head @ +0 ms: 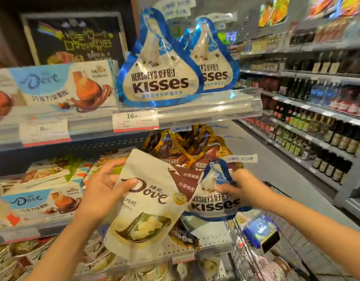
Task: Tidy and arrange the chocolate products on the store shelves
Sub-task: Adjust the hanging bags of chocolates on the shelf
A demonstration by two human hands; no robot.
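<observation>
The left hand (98,197) grips a matte cream Dove pouch (143,207) before the middle shelf (211,243); the right hand (239,189) pinches a glossy, teardrop-shaped Kisses bag (214,201), seemingly crinkled foil.

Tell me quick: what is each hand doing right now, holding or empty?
Left hand: grips the cream Dove pouch, thumb across its front.
Right hand: pinches the blue-and-white Hershey's Kisses bag near its top.
</observation>
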